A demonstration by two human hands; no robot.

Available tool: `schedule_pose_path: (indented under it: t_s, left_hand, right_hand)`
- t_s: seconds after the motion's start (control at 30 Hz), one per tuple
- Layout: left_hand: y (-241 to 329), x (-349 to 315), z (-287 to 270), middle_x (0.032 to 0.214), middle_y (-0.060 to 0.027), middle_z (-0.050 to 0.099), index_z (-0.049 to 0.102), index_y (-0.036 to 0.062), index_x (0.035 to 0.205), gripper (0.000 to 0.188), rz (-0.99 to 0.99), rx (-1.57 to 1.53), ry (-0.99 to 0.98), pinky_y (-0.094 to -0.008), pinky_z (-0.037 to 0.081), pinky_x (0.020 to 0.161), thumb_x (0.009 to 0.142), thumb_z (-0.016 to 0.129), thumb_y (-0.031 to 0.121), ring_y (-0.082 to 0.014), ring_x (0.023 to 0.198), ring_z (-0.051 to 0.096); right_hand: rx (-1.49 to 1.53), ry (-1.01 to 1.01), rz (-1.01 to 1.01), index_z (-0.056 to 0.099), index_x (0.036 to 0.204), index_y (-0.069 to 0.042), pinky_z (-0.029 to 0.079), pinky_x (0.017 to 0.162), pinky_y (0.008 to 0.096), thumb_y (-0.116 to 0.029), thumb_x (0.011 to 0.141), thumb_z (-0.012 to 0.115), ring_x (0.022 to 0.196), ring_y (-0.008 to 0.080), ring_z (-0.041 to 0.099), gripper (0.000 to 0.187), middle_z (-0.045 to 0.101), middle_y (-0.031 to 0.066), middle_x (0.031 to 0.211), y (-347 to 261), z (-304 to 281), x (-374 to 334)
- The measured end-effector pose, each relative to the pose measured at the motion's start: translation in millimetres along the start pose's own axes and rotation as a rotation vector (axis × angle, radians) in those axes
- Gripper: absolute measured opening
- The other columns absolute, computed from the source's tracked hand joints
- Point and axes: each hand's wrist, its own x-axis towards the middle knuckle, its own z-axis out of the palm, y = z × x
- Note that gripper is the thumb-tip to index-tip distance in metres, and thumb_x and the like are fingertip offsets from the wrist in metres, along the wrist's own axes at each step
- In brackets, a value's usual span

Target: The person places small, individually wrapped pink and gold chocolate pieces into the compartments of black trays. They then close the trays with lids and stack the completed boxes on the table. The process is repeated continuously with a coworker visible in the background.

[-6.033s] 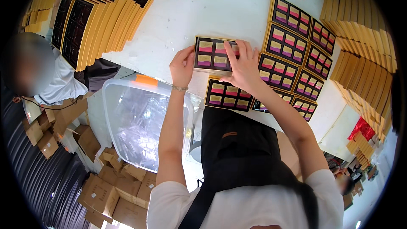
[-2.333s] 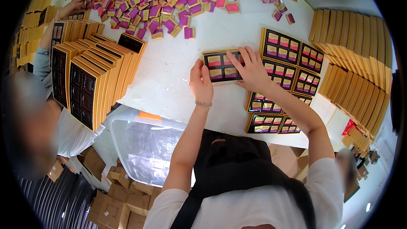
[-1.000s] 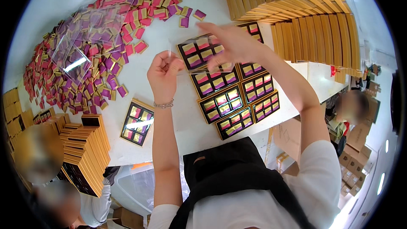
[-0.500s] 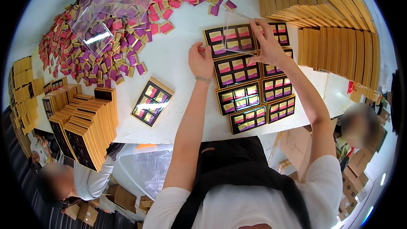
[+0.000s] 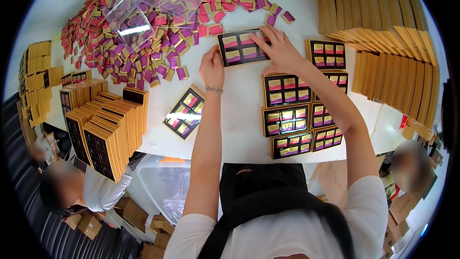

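Note:
A black, gold-edged box (image 5: 247,54) lies before me, its six sections filled with small pink-and-gold and purple-and-gold wrapped pieces. My left hand (image 5: 212,68) is closed at its left end, the fingertips against the edge. Across its right end, my right hand (image 5: 280,50) grips the box, fingers over the far corner and top. Whether a clear cover lies on this box, I cannot tell. Right of it, several similar filled boxes (image 5: 286,89) lie in two columns, partly hidden under my right forearm. One more filled box (image 5: 184,111) sits askew left of my left forearm.
A wide heap of wrapped pieces (image 5: 163,50) covers the far left, with clear plastic covers (image 5: 136,28) on top. Boxes stand in rows at the left (image 5: 108,132) and right (image 5: 383,14). A clear bin (image 5: 163,182) is below the table's front edge. Other people are at both sides.
The top-left box has come away from the group, leftward, with both hands on it. The clear cover my right hand held tilted above it no longer shows apart. The view has shifted.

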Motion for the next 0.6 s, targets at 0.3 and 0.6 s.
schedule_pose_path:
  t_s: [0.3, 0.6]
  left_hand:
    - [26, -3, 0, 0.093, -0.0094, 0.066, 0.067, 0.0073, 0.113, 0.027, 0.056, 0.157, 0.039, -0.0327, 0.051, 0.073, 0.093, 0.057, 0.022, -0.0213, 0.08, 0.064]
    - [40, 10, -3, 0.08, -0.0087, 0.061, 0.065, 0.0128, 0.119, 0.034, 0.025, 0.309, 0.009, -0.0374, 0.049, 0.066, 0.092, 0.054, 0.031, -0.0257, 0.071, 0.061]
  right_hand:
    - [-0.067, -0.105, -0.059, 0.027, 0.149, -0.02, 0.035, 0.105, 0.0492, -0.034, 0.05, 0.09, 0.132, 0.0381, 0.031, 0.118, 0.03, 0.0176, 0.144, -3, 0, 32]
    - [0.066, -0.02, -0.085, 0.03, 0.147, -0.019, 0.034, 0.107, 0.0473, -0.023, 0.051, 0.089, 0.133, 0.0386, 0.03, 0.113, 0.03, 0.0159, 0.144, 8, 5, 35]
